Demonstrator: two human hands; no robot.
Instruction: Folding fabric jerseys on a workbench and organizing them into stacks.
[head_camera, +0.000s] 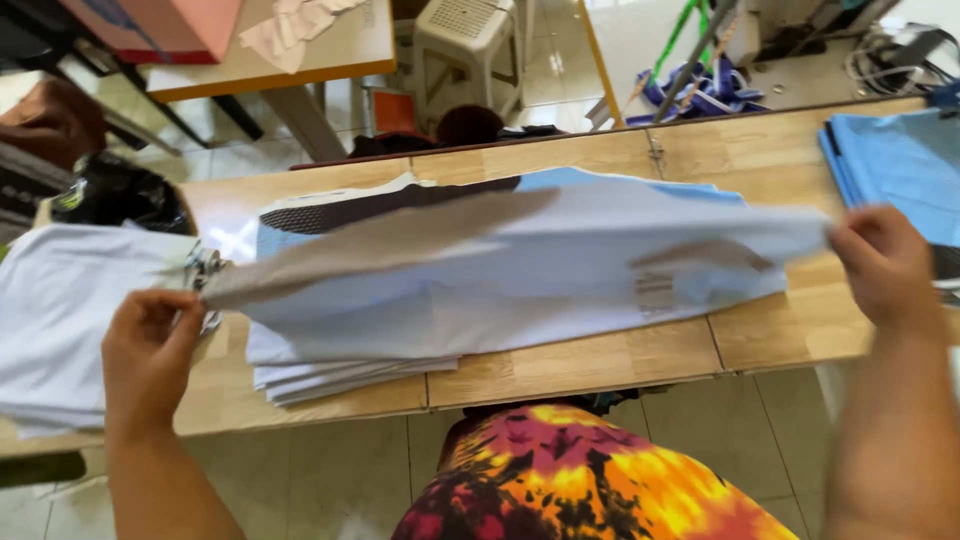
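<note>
I hold a white fabric sheet (520, 250) stretched flat between both hands, lifted above a stack of white and pale blue cut fabric pieces (350, 360). My left hand (150, 350) pinches the sheet's left end. My right hand (885, 265) grips its right end. The sheet is blurred with motion. The stack lies on a wooden table (600, 365) in front of me.
A pile of white fabric (60, 310) sits at the table's left, a pile of blue fabric (900, 160) at the right. A black bag (115, 190) lies at far left. Behind stand another table (290, 60), a plastic stool (465, 45) and floor clutter.
</note>
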